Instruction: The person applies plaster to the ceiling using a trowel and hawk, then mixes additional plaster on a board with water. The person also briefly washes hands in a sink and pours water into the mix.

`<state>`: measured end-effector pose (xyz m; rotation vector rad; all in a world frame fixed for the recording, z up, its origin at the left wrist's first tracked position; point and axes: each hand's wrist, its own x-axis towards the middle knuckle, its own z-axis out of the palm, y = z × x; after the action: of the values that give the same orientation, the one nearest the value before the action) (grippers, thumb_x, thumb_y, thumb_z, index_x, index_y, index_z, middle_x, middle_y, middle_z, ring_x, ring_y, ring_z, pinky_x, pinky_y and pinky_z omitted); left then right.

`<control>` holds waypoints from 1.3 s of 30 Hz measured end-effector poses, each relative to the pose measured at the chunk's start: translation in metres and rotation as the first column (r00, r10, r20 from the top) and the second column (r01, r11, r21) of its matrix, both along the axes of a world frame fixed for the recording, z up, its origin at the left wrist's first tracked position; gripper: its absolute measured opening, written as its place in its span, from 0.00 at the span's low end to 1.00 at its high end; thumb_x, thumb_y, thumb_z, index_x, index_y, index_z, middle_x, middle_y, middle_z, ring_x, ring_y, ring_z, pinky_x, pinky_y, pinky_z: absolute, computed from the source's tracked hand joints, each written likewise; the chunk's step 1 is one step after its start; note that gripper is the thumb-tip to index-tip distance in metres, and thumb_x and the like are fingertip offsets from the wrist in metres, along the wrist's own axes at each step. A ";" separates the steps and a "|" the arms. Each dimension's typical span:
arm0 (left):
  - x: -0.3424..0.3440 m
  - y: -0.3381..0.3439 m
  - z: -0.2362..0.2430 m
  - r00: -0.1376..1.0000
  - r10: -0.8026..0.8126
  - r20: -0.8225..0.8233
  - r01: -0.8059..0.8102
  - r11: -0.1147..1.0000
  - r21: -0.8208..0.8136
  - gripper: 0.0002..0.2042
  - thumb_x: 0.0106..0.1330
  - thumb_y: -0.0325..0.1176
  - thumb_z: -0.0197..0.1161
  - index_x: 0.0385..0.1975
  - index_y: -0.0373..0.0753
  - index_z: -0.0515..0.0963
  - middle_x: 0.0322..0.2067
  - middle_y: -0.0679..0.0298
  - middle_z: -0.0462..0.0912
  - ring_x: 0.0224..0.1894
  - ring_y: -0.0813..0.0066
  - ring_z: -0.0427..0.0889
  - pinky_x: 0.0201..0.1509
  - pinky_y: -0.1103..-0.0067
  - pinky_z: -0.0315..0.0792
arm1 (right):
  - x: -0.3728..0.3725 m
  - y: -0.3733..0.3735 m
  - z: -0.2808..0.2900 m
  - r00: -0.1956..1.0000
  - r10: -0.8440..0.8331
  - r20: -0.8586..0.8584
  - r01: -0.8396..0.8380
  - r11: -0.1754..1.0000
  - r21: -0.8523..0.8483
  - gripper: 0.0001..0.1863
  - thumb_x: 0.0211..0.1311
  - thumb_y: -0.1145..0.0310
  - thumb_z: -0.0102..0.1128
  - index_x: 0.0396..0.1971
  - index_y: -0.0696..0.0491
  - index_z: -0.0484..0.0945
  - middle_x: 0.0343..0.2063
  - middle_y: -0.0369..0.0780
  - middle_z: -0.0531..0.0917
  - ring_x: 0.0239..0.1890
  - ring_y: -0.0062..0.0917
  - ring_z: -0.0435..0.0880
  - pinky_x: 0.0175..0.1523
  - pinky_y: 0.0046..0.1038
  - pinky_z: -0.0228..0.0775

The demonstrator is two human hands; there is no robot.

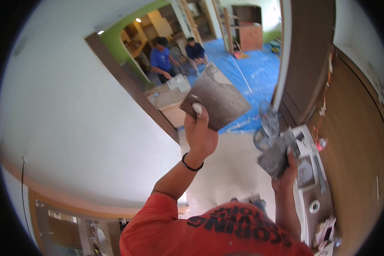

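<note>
**Grip on the plaster boards, both hands raised**

Left hand [199,134] closed on the lower corner of a flat square board [215,97] smeared grey with plaster, thumb on the upper face, fingers hidden beneath. Board held up and tilted in front of the person, near the edge of the white wall [77,128]. A dark band [192,165] sits on that wrist.

Right hand [288,170] closed round a smaller grey-caked tool [277,155], most likely a trowel; its shape is blurred, and I cannot tell where handle ends and blade begins. Held lower and well apart from the board, off to the right.

Handling, as judged: the board looks stiff and thin, not heavy on its own, but a corner hold gives it leverage to tip. The coating looks rough and dry rather than slick, so the thumb should find purchase. A hold nearer the middle of the underside would steady it better. The tool looks rigid and compact, safe in a fist.

Further out: brown door frame [132,91] beside the wall, a brown wooden panel [354,141] to the right with a white shelf [305,141] of small clutter and a roll of tape [314,206]. Beyond the opening, blue floor sheeting [256,64] and two people [162,59] in dark blue tops, crouched over their own work.
</note>
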<state>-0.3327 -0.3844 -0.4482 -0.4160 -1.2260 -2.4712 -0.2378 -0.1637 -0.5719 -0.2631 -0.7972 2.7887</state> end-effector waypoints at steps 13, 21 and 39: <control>0.075 0.065 -0.132 0.981 -0.193 0.027 0.179 0.841 -0.510 0.13 0.75 0.30 0.59 0.54 0.32 0.75 0.37 0.70 0.76 0.35 0.86 0.68 0.41 0.84 0.65 | 0.018 0.022 0.013 0.907 -0.406 0.109 0.395 0.912 0.112 0.22 0.70 0.65 0.64 0.57 0.55 0.68 0.49 0.42 0.81 0.49 0.33 0.85 0.52 0.40 0.82; 0.096 0.089 -0.124 0.867 -0.398 0.299 0.438 0.324 -0.839 0.17 0.76 0.32 0.55 0.59 0.30 0.73 0.36 0.66 0.82 0.38 0.79 0.77 0.46 0.79 0.73 | 0.053 0.080 -0.005 0.880 -0.454 0.137 0.450 0.891 0.058 0.17 0.69 0.66 0.65 0.53 0.56 0.74 0.44 0.41 0.83 0.43 0.30 0.86 0.49 0.36 0.81; 0.156 0.170 -0.146 0.817 -0.198 0.541 0.455 0.798 -0.395 0.11 0.73 0.25 0.58 0.53 0.34 0.77 0.39 0.73 0.80 0.39 0.88 0.72 0.43 0.85 0.66 | 0.106 0.115 -0.061 0.803 -0.587 0.106 0.562 0.804 0.196 0.13 0.76 0.62 0.58 0.52 0.52 0.76 0.44 0.35 0.82 0.45 0.21 0.83 0.48 0.29 0.78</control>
<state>-0.1771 -0.2145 -0.5943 -0.1544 -2.2202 -2.5989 -0.1318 -0.0489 -0.6328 -0.6004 -0.7987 2.1358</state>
